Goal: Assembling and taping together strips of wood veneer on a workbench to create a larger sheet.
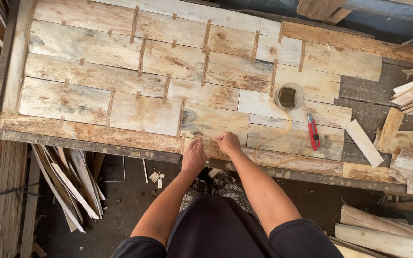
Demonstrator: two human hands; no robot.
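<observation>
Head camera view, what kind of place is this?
Probably a rough woodworking shop: a panel of pale boards on the bench, offcut strips on the floor, and a red utility knife lying nearby.

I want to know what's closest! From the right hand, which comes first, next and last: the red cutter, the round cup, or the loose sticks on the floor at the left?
1. Red cutter, to the right hand's right.
2. Round cup, farther up right.
3. Loose sticks, far left on the floor.

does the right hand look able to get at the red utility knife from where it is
Probably yes: the right hand is at the panel's near edge, and only bare boards lie between it and the red utility knife.
</observation>
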